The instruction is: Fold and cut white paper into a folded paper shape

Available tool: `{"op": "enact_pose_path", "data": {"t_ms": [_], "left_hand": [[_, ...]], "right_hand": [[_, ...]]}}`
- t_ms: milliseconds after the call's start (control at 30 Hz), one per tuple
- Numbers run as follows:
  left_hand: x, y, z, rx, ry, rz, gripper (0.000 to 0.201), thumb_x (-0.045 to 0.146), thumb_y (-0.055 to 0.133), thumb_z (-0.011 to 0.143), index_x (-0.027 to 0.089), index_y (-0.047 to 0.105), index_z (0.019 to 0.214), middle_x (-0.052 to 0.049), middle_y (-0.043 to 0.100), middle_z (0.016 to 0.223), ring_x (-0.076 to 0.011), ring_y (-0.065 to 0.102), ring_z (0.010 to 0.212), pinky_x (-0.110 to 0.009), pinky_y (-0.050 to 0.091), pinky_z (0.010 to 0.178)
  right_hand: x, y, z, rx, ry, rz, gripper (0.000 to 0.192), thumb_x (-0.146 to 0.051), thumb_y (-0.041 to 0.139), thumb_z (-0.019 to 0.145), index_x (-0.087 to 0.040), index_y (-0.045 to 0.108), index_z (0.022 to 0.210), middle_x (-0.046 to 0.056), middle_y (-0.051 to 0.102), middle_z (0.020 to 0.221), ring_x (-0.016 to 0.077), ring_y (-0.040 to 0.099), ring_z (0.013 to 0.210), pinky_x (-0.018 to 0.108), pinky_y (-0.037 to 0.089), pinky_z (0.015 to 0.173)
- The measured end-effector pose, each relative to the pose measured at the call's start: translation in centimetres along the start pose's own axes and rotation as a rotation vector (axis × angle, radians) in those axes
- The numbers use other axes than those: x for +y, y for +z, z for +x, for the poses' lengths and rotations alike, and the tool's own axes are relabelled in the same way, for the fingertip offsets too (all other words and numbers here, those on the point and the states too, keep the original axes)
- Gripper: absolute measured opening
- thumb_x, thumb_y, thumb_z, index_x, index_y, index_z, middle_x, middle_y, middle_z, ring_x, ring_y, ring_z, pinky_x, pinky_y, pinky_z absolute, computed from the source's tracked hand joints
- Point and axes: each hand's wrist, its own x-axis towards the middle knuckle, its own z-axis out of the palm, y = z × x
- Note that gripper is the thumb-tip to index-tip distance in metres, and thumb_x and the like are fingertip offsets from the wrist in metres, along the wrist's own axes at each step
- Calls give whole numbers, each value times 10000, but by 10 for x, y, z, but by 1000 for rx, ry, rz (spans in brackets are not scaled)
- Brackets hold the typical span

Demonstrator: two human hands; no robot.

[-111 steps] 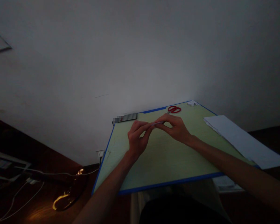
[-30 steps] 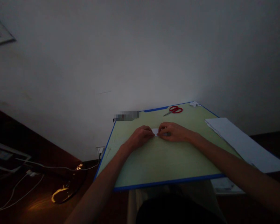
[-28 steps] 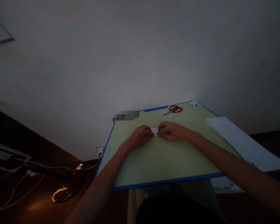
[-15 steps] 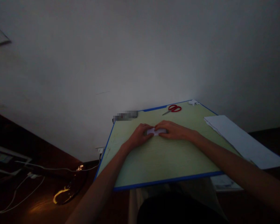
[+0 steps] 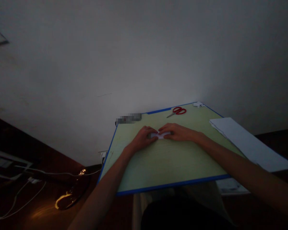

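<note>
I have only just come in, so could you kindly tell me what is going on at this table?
A person is pressing a small white piece of paper flat against the green board with both hands. The left hand and the right hand meet over it, fingers down on the paper. Red scissors lie untouched near the far edge, a crumpled paper scrap sits at the far corner, and a stack of white sheets rests to the right. The room is dim.

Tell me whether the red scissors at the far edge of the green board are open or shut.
Shut, as far as the dim picture shows: the red scissors lie flat on the green board, their blades reading as one thin line.
</note>
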Motion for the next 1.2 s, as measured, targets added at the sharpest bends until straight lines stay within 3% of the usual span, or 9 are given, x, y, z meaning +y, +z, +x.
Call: {"op": "enact_pose_path", "data": {"t_ms": [233, 533, 733, 833, 933, 1000, 1100, 1200], "left_hand": [[-2, 4, 1, 17, -17, -33, 215, 329, 723, 890, 225, 753, 1076, -79, 709, 1076, -225, 628, 1041, -411, 454, 984], [-4, -4, 0, -24, -60, -146, 285, 218, 724, 845, 211, 734, 1130, -85, 701, 1114, -227, 634, 1050, -404, 480, 961], [-5, -2, -1, -12, -112, -182, 335, 190, 723, 811, 199, 684, 1143, -87, 685, 1145, -236, 615, 1068, -420, 486, 963], [-5, 0, -1, -2, -143, -200, 364, 194, 728, 793, 198, 643, 1147, -89, 677, 1153, -240, 611, 1066, -418, 498, 948], [-7, 1, 1, -11, -148, -213, 363, 180, 734, 772, 195, 628, 1119, -84, 673, 1131, -239, 610, 1051, -418, 496, 952], [-8, 1, 2, -23, -155, -230, 336, 186, 730, 778, 193, 622, 1095, -86, 671, 1110, -239, 613, 1034, -418, 499, 943], [-8, 1, 2, -24, -178, -240, 310, 200, 725, 785, 188, 617, 1076, -89, 669, 1083, -237, 617, 1007, -413, 506, 919], [-6, 1, 2, -18, -189, -229, 319, 171, 726, 763, 179, 617, 1064, -87, 664, 1068, -237, 617, 1007, -408, 504, 925]], "right_hand": [[-9, -3, -2, -45, -78, -86, 441, -120, 581, 955, -376, 692, 1297, 65, 675, 1337, 227, 637, 1205, 421, 486, 1035], [-13, -4, -2, -85, -91, -195, 395, -119, 571, 950, -297, 715, 1272, 121, 654, 1357, 272, 649, 1194, 470, 503, 1011], [-19, -5, -5, -94, -88, -249, 466, -103, 584, 927, -358, 684, 1304, 82, 618, 1393, 252, 659, 1144, 447, 504, 989], [-24, -8, -1, -108, -110, -275, 394, -162, 579, 957, -342, 695, 1288, 100, 583, 1404, 252, 646, 1116, 437, 507, 949], [-28, -10, 9, -90, -148, -362, 229, -264, 584, 989, -298, 764, 1126, 123, 609, 1290, 274, 596, 1136, 449, 474, 929], [-28, -9, 16, -103, -171, -436, 188, -282, 594, 990, -260, 781, 1007, 115, 642, 1132, 254, 597, 1044, 419, 452, 874], [-25, -4, 23, -127, -235, -471, 156, -239, 613, 980, -219, 767, 981, 81, 663, 960, 211, 578, 888, 360, 418, 788], [-21, 0, 25, -111, -294, -483, 141, -156, 621, 956, -191, 756, 966, 76, 686, 938, 224, 558, 891, 358, 406, 776]]}}
